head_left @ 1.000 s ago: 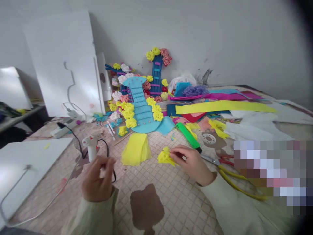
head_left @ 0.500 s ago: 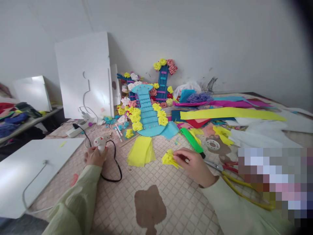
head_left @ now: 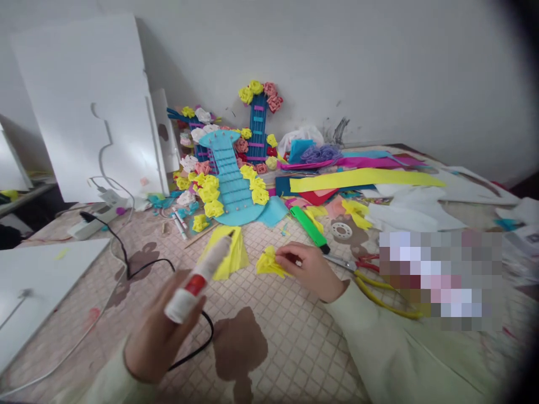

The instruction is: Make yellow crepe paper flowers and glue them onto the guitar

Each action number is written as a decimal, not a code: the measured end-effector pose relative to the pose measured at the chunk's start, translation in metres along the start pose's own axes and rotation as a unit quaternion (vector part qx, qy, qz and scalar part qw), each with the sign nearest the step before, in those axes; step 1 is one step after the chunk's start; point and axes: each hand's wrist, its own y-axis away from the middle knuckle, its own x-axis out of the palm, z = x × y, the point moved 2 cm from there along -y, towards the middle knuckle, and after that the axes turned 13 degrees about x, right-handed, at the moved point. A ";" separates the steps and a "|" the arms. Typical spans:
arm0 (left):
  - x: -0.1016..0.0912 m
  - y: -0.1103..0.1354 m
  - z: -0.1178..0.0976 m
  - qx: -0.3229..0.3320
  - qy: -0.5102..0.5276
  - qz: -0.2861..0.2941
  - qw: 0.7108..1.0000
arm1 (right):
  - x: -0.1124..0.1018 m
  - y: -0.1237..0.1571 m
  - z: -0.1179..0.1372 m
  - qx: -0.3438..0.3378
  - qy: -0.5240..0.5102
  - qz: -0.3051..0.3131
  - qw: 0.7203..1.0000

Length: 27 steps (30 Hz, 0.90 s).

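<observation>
My left hand is wrapped round a white and red hot glue gun, raised off the table and blurred, its dark nozzle pointing up and right. The gun's black cord loops behind the hand. My right hand pinches a gathered piece of yellow crepe paper at the table surface. Partly behind the gun lies a stack of yellow paper pieces. Farther back leans a light blue guitar-like shape with yellow paper flowers along its sides.
A green box cutter and scissors lie beyond and right of my right hand. A white tape ring sits nearby. Paper strips spread at the back right. A power strip and white board are on the left.
My left hand has lifted the glue gun off the table and brought it right and nearer to me. My right hand still pinches the yellow paper. The view has shifted right.
</observation>
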 end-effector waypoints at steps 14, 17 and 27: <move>0.036 -0.002 -0.035 0.098 0.085 0.092 0.987 | -0.005 0.000 0.004 0.012 -0.036 0.014 0.999; 0.037 -0.004 -0.035 0.107 0.078 0.092 0.987 | -0.005 0.000 0.004 0.011 -0.040 0.014 0.999; 0.038 -0.007 -0.037 0.098 0.083 0.109 0.986 | -0.006 0.000 0.002 0.015 -0.044 0.009 0.999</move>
